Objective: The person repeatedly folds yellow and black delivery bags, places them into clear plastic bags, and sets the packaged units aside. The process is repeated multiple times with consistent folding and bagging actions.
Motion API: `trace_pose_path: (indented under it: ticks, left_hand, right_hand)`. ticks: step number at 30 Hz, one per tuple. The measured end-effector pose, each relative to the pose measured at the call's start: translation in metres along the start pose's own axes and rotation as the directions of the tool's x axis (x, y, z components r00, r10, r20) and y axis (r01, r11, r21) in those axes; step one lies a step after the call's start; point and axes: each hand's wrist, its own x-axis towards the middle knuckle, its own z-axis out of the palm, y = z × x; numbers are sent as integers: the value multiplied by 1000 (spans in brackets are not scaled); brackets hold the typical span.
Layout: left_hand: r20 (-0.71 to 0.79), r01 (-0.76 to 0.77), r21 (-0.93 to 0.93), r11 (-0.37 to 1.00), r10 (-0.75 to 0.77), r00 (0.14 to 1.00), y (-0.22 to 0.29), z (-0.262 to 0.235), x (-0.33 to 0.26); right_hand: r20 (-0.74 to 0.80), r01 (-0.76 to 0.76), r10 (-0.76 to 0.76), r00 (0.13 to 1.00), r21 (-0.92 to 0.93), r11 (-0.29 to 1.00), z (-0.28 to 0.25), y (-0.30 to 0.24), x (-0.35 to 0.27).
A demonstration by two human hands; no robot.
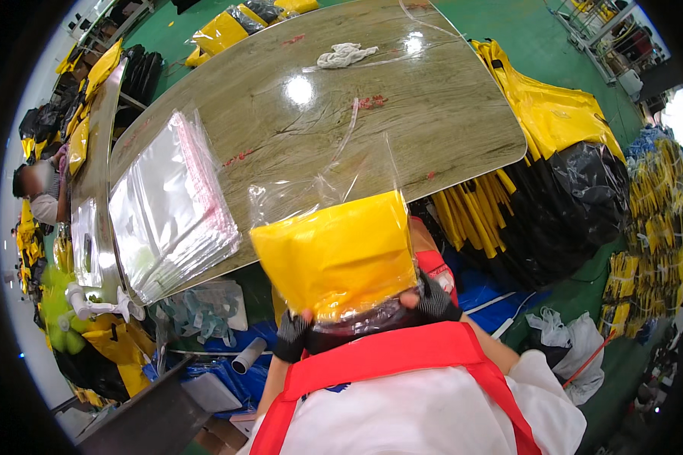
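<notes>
- At the near edge of the wooden table (432, 114), in the head view, a folded yellow item (334, 254) is held up by both hands, partly slid into a clear plastic bag (334, 178) whose open end trails back onto the table top
- The yellow item looks glossy and smooth, roughly square, with a crisp upper edge and a darker, black part showing under crinkled clear film along its bottom
- The left hand (300, 330), in a striped fingerless glove, grips the lower left corner of the yellow item, only a fingertip showing over the edge
- The right hand (425, 299), gloved the same way, closes on the lower right corner, a thumb tip visible against the film
- Left of the yellow item, on the table, lies a thick stack of clear bags (167, 212) with reddish edges
- At the far end of the table sits a crumpled white rag (345, 54)
- Right of the table, yellow and black folded goods (561, 159) are piled on the green floor
- Below the yellow item, red straps (387, 356) cross over white cloth on the person's chest
- Far left of the table, another person (38, 189) sits at a second table, too small to tell more
</notes>
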Motion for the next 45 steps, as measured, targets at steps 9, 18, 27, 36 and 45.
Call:
trace_pose_path:
  ticks: [9,18,27,36,45]
  left_hand:
    - [168,-9,394,919,-63,984,29,-9,0]
    - [145,-30,-236,971,66,987,35,12,-21]
    - [399,404,-683,609,-152,904,64,-1,-15]
    - [-146,94,165,982,-70,987,37,32,-5]
    - [286,108,-235,966,-37,957,78,27,20]
  right_hand:
    - [-35,-208,205,978,-212,955,2,8,-10]
    - [-368,-86,7,930,-197,977,3,35,-14]
    - [-458,74,-155,875,-190,979,13,17,-13]
    - [-549,52,-83,832,-72,996,11,21,-7]
    - [-751,22,-48,658,-44,999,-10,30,20]
